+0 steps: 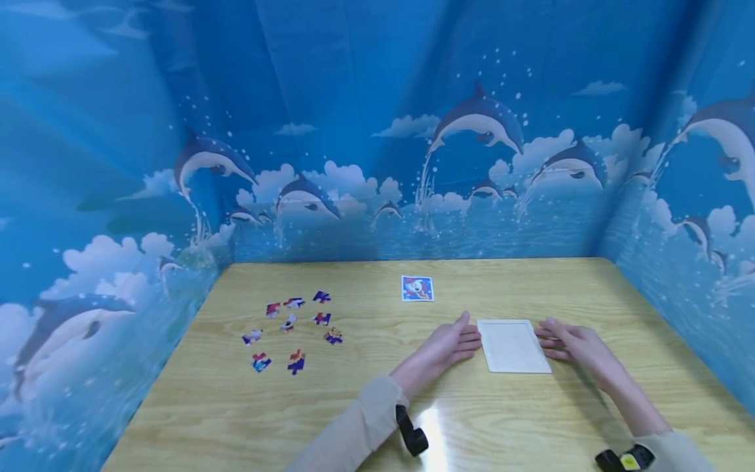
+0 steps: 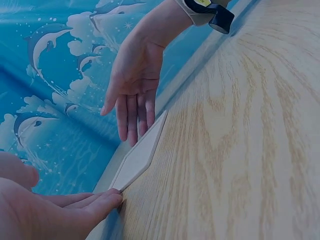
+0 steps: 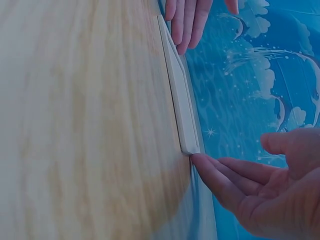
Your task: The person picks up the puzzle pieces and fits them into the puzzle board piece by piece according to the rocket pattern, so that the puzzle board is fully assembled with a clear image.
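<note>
A shallow white square tray [image 1: 513, 346] with a raised rim lies flat on the wooden table. My left hand [image 1: 449, 343] is at its left edge, fingers straight and fingertips against the rim; the left wrist view shows this hand [image 2: 60, 210] low in the frame. On the opposite side my right hand [image 1: 575, 347] has its extended fingers at the tray's right edge. In the right wrist view that hand [image 3: 265, 185] touches the tray's rim [image 3: 182, 110] with its fingertips, thumb held apart. Neither hand's fingers are curled round the tray.
Several loose jigsaw pieces [image 1: 289, 322] are scattered on the left part of the wooden table [image 1: 377, 354]. A small square picture card [image 1: 417, 288] lies near the back. A blue dolphin-print curtain [image 1: 354, 131] encloses the table's back and sides.
</note>
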A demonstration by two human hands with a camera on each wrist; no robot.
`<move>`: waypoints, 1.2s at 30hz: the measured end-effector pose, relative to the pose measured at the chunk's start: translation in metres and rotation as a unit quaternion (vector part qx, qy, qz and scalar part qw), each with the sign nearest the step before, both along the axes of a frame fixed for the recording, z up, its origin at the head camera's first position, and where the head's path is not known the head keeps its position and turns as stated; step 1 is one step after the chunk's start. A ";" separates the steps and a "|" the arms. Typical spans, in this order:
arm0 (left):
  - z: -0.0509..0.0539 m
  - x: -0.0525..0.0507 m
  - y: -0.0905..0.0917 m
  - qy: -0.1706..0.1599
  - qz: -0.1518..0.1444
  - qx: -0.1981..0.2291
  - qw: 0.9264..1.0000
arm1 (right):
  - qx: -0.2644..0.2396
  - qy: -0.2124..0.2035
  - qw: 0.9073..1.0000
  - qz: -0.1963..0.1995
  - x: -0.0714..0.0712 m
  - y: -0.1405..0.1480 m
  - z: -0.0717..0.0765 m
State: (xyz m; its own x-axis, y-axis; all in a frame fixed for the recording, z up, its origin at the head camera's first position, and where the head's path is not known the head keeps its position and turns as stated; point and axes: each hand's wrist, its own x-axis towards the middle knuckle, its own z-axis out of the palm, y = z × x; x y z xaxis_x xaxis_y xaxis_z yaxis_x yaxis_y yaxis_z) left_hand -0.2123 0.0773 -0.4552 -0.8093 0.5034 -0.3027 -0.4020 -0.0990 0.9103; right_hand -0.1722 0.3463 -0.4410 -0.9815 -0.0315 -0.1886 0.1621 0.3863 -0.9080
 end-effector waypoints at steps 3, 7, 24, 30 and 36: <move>0.002 0.000 -0.005 0.007 0.001 -0.011 1.000 | -0.012 -0.004 1.000 0.006 -0.002 -0.004 0.000; 0.003 -0.001 -0.012 0.011 0.001 -0.019 1.000 | -0.016 -0.009 1.000 0.012 -0.004 -0.009 0.000; 0.005 -0.006 -0.042 0.038 0.007 -0.047 0.998 | 0.008 -0.004 0.999 0.044 -0.013 -0.041 0.004; 0.006 -0.008 -0.055 0.038 0.008 -0.059 0.997 | 0.006 -0.006 0.999 0.053 -0.015 -0.053 0.006; 0.008 -0.009 -0.068 0.041 0.009 -0.070 0.997 | 0.001 -0.013 0.998 0.058 -0.021 -0.065 0.004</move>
State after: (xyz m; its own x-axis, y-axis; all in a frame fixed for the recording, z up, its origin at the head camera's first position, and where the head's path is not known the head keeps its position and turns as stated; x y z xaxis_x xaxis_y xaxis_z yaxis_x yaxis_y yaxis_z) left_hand -0.2218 0.0092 -0.4475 -0.8426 0.4459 -0.3019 -0.3251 0.0256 0.9453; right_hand -0.1930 0.2810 -0.4370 -0.9661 -0.1433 -0.2147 0.1404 0.4063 -0.9029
